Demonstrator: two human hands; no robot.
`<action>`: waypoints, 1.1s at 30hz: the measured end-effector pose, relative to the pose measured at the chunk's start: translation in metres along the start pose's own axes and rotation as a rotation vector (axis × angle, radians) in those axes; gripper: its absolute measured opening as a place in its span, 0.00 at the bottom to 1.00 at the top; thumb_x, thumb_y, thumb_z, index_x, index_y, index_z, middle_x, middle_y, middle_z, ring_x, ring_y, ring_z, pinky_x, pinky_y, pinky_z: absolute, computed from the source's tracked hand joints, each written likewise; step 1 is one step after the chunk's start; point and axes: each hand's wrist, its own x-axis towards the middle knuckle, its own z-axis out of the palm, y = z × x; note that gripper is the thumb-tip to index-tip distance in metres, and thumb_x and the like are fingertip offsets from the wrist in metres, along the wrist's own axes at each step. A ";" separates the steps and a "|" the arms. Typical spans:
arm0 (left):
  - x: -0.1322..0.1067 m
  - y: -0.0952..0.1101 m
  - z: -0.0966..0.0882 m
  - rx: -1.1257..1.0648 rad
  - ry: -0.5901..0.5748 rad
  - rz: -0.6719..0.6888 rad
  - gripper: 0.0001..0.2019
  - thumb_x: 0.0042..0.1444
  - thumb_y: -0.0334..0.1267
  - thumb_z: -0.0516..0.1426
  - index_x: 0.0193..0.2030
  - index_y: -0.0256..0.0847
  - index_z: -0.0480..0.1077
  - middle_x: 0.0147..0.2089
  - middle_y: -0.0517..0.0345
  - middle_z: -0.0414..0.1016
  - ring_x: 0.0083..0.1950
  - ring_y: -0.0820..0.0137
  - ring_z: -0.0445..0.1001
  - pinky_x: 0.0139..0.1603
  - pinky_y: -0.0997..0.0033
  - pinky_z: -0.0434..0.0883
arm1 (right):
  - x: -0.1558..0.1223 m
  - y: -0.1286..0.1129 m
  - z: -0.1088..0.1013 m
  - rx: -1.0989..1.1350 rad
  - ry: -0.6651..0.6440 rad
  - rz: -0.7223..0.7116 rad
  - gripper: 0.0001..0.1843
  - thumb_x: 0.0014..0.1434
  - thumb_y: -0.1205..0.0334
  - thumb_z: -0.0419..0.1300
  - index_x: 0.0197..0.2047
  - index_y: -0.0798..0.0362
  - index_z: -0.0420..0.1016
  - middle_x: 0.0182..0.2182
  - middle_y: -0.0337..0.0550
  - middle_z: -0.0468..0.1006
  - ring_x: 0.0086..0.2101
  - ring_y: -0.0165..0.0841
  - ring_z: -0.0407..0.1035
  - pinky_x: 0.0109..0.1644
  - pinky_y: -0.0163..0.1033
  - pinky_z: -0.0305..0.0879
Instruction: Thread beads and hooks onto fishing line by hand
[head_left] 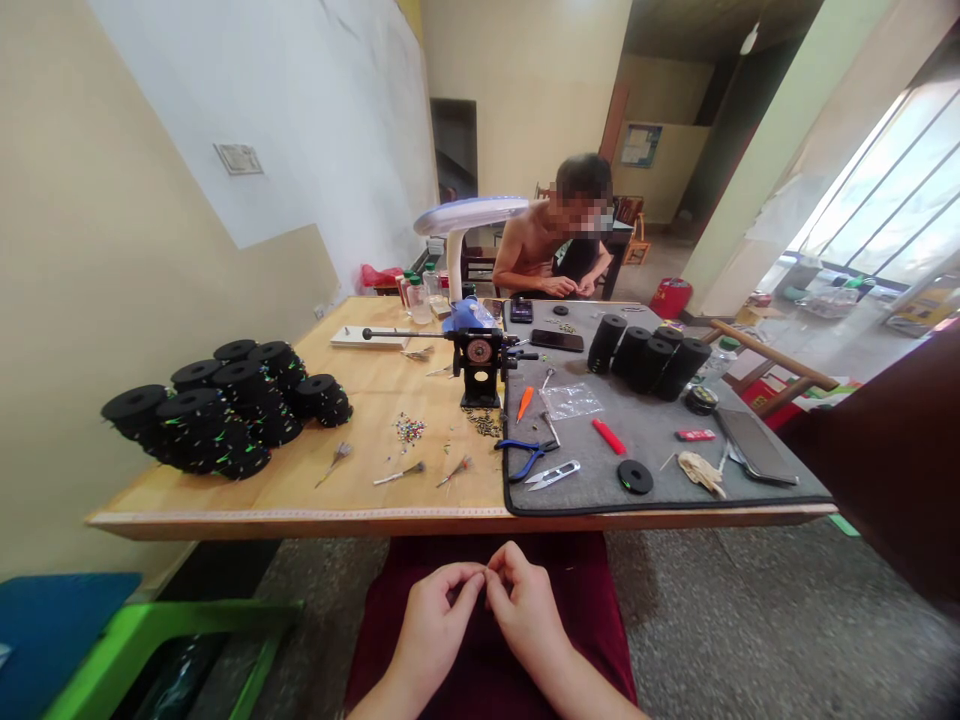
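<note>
My left hand [439, 612] and my right hand [525, 603] meet over my lap, below the front edge of the wooden table [300, 495]. Both hands are closed in a pinch, fingertips touching each other around something too small to make out. A dark red cloth [592, 600] covers my lap beneath them. Nearest on the table above are blue-handled pliers [526, 455], thread snips [551, 475] and small feather-like bundles [401, 473].
A grey mat [660, 440] holds a red lighter [608, 436], a black disc [635, 476], a phone [754, 446] and black spools [649, 358]. More black spools [221, 410] are piled left. A winding machine [478, 362] and lamp [469, 220] stand mid-table. Another person [559, 245] sits opposite.
</note>
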 end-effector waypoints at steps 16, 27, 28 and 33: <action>0.008 0.001 0.000 -0.319 -0.031 -0.127 0.11 0.50 0.44 0.61 0.27 0.38 0.70 0.27 0.60 0.70 0.31 0.69 0.67 0.36 0.72 0.66 | 0.001 -0.002 -0.002 0.156 -0.068 0.045 0.05 0.55 0.64 0.55 0.28 0.52 0.66 0.15 0.32 0.68 0.17 0.26 0.61 0.24 0.30 0.56; 0.012 0.021 -0.002 -0.711 -0.190 -0.273 0.14 0.54 0.44 0.59 0.27 0.40 0.61 0.24 0.65 0.63 0.25 0.77 0.58 0.26 0.77 0.59 | 0.002 -0.015 -0.018 0.002 -0.088 -0.156 0.05 0.53 0.70 0.53 0.28 0.53 0.67 0.23 0.34 0.70 0.24 0.26 0.62 0.29 0.29 0.58; 0.013 0.023 -0.003 -0.764 -0.212 -0.299 0.13 0.54 0.43 0.60 0.27 0.39 0.61 0.24 0.65 0.62 0.25 0.77 0.58 0.25 0.78 0.58 | 0.001 -0.017 -0.020 -0.006 -0.096 -0.179 0.05 0.54 0.70 0.53 0.28 0.53 0.67 0.24 0.34 0.71 0.24 0.26 0.62 0.30 0.29 0.58; 0.012 0.035 -0.010 -1.040 -0.316 -0.429 0.11 0.51 0.35 0.63 0.28 0.38 0.62 0.26 0.65 0.60 0.25 0.80 0.57 0.23 0.82 0.55 | 0.002 -0.013 -0.034 -0.140 -0.071 -0.270 0.05 0.52 0.72 0.55 0.29 0.52 0.68 0.25 0.36 0.70 0.27 0.28 0.63 0.33 0.31 0.58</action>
